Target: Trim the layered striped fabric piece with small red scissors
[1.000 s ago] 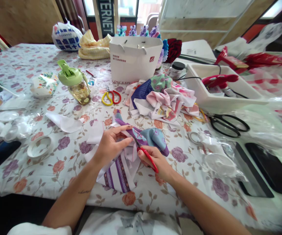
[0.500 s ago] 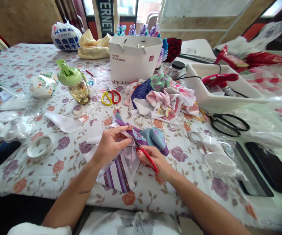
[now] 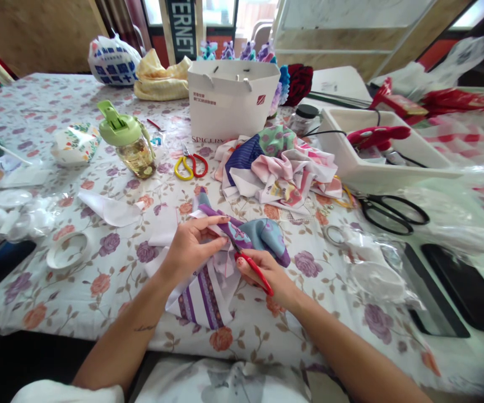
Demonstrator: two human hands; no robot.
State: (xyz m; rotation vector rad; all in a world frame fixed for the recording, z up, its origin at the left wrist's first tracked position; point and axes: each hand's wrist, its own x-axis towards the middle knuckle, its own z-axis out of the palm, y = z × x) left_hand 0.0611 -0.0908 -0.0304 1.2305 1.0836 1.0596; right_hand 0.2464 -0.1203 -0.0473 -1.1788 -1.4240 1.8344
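My left hand (image 3: pixel 195 243) pinches a purple and blue patterned fabric (image 3: pixel 265 236) between thumb and fingers. Red-handled scissors (image 3: pixel 259 274) are in my right hand (image 3: pixel 269 277), its fingers wrapped round the handles. Their dark blades meet the fabric beside my left fingertips; part of the blades is hidden in the cloth. Beneath both hands lies a white piece of fabric with purple stripes (image 3: pixel 202 296). A pile of mixed fabric scraps (image 3: pixel 275 168) sits just beyond my hands.
Yellow-and-red-handled pliers (image 3: pixel 190 167) and a green-lidded bottle (image 3: pixel 128 140) stand to the left. Behind are a white paper bag (image 3: pixel 229 103) and a white bin (image 3: pixel 397 168). Black scissors (image 3: pixel 393 214), a black phone (image 3: pixel 464 285) and a roll of tape (image 3: pixel 69 251) lie at the sides.
Almost nothing differs. My right hand and the red scissors have shifted very slightly to the right; my left hand keeps its hold on the fabric.
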